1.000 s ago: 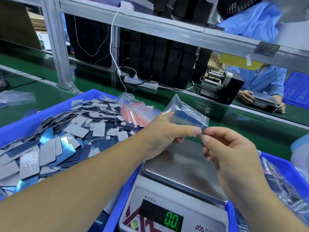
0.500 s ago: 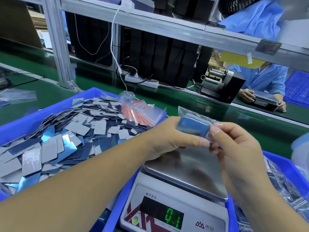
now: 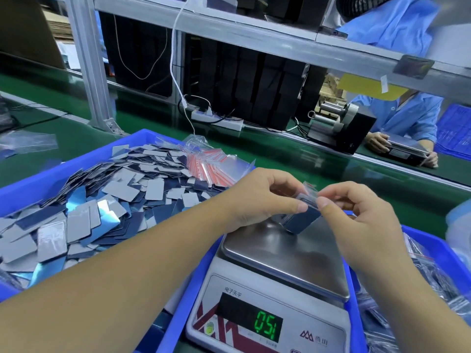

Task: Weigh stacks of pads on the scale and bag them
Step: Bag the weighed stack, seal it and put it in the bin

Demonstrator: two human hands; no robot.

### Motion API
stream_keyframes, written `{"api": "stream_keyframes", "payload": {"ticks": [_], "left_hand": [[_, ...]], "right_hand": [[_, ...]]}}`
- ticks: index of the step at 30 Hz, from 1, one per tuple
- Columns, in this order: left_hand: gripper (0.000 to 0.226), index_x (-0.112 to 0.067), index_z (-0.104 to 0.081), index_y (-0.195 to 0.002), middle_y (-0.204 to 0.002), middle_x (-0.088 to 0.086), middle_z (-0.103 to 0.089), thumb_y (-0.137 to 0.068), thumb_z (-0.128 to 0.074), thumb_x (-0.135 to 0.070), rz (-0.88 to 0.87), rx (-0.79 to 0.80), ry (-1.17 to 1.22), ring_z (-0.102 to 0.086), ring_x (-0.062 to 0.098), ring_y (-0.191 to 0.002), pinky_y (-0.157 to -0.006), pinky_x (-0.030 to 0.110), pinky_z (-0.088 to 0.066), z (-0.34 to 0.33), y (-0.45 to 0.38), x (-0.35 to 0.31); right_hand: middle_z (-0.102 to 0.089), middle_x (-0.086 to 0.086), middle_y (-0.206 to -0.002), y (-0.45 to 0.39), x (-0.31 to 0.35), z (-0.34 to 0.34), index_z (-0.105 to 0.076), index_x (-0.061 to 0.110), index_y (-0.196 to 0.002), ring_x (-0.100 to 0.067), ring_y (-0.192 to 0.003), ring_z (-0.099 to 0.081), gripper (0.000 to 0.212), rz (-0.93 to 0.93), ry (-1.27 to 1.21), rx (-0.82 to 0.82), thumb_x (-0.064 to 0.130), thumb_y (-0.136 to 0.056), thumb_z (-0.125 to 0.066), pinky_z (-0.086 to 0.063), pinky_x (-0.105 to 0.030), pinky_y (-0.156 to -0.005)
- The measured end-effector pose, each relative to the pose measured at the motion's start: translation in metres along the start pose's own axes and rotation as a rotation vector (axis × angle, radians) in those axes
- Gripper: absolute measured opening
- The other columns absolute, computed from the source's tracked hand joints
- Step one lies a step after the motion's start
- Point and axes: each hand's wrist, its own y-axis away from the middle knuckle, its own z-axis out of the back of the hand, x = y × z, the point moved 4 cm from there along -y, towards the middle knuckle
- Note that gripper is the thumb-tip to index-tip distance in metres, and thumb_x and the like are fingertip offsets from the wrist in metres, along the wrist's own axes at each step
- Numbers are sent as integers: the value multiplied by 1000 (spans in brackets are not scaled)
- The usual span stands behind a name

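Your left hand (image 3: 262, 197) and your right hand (image 3: 356, 212) both pinch the top of one small clear bag (image 3: 302, 215) with a dark stack of pads inside, thumbs close together, and the bag's bottom corner seems to touch the shiny plate of the scale (image 3: 285, 253), though the blur makes that hard to tell. The green numbers (image 3: 266, 325) on the scale are lit. A blue bin (image 3: 38, 184) full of loose grey and blue pads (image 3: 122, 189) sits on your left with empty red-striped bags (image 3: 211, 166) on top, and another blue bin (image 3: 433, 248) of filled bags sits on your right.
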Motion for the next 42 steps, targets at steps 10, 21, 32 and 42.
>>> {"api": "stream_keyframes", "payload": {"ticks": [10, 21, 32, 42], "left_hand": [[24, -25, -74, -74, -77, -5, -70, -90, -72, -7, 39, -64, 82, -64, 9, -75, -72, 26, -54, 6, -1, -3], [23, -21, -71, -71, -78, 2, -69, -87, -75, -5, 94, -69, 165, -67, 13, -69, -63, 25, -57, 10, -2, 1], [20, -17, -63, -78, -94, 13, -68, -93, -66, -4, 94, -44, 202, -67, 15, -79, -65, 28, -57, 11, -4, 5], [10, -16, -68, -84, -89, 6, -68, -88, -73, -8, 73, -14, 117, -64, 14, -82, -71, 27, -58, 6, 1, 2]], "right_hand": [[-65, 15, -81, -1, -3, -6, -65, 39, -88, -3, -72, -58, 28, 17, -103, 63, 11, -89, -68, -44, -11, -64], [-71, 8, -78, -3, -9, -5, -60, 31, -96, -7, -70, -63, 31, -33, -287, 9, 2, -88, -69, -51, -17, -66], [-68, 15, -85, -3, -9, -3, -58, 42, -92, -6, -75, -63, 33, 98, -76, 71, 11, -89, -70, -47, -12, -65], [-61, 14, -84, -1, -7, -1, -50, 39, -88, -11, -72, -56, 34, 164, -63, 63, 7, -92, -63, -45, -16, -62]]}}
